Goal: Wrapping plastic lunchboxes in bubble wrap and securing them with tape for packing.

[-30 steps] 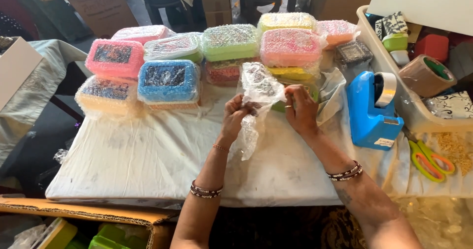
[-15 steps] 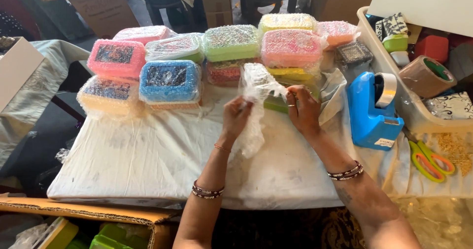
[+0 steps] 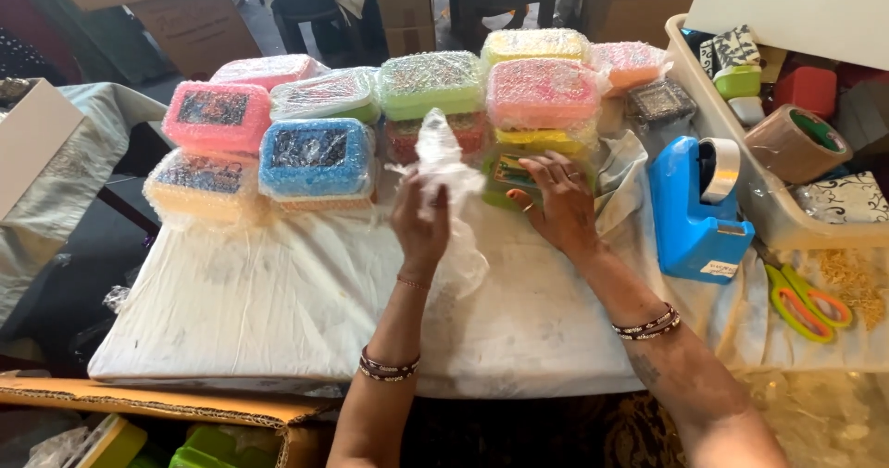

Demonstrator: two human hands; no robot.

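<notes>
- Centrally, the left hand [image 3: 419, 220] is raised upright from the wrist, its back turned to the camera, with the forearm rising from the bottom edge.
- Its fingers are closed on a sheet of bubble wrap [image 3: 443, 167], which stands crumpled above the fingertips and trails down past the palm onto the white cloth [image 3: 278, 311].
- The right hand [image 3: 556, 204] is laid palm down, fingers spread apart, nothing gripped.
- Its fingertips are rested on a green box [image 3: 505, 176], just right of the wrap.
- Wrapped boxes [image 3: 315, 158] in pink, blue, green and yellow are stacked behind both hands.
- A blue tape dispenser [image 3: 694, 209] is stood to the right, with scissors [image 3: 804, 301] near it.
</notes>
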